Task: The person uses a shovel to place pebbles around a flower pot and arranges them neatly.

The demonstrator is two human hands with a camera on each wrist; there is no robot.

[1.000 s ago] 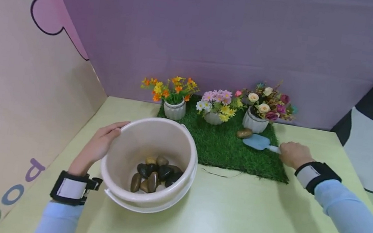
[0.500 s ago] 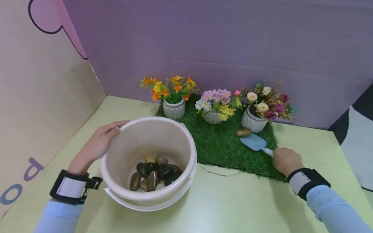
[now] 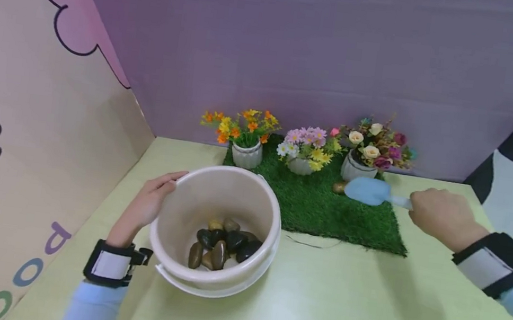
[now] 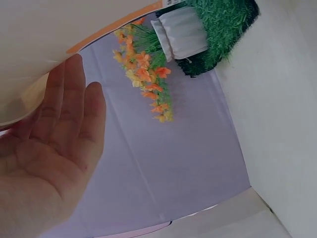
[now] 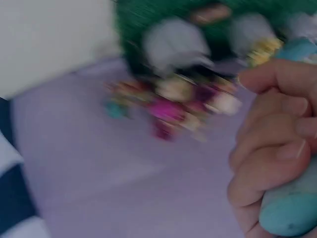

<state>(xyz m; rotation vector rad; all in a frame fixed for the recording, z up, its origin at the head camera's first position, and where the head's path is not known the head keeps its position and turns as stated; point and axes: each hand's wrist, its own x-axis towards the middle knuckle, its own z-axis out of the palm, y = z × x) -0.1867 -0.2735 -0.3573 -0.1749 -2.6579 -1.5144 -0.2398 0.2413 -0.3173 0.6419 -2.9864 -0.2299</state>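
Observation:
My left hand (image 3: pixel 147 205) rests with nearly straight fingers against the outer left side of a white bucket (image 3: pixel 160 247), by its rim. Several dark and tan stones (image 3: pixel 220 254) lie on the bucket's floor. Farther right, my right hand (image 3: pixel 444 215) grips the handle of a small light-blue trowel (image 3: pixel 369 191). The trowel's blade seems raised over the artificial grass mat (image 3: pixel 321 218), pointing left. A brown stone (image 3: pixel 339 187) on the mat shows just past the blade's tip. In the right wrist view, curled fingers (image 5: pixel 270 171) wrap the handle's teal end (image 5: pixel 290 213).
Along the mat's back edge stand an orange-flowered pot (image 3: pixel 246 154), a pot of pink and yellow daisies (image 3: pixel 300 165) and a pot of roses (image 3: pixel 358 168). A purple backdrop (image 3: pixel 298 53) rises behind the pale table (image 3: pixel 315 306). A decorated wall (image 3: pixel 85 149) borders the left.
The trowel has lifted from beside the stone and moved right with my right hand, which looks nearer now. The head view has shifted slightly. The left hand and bucket stay together.

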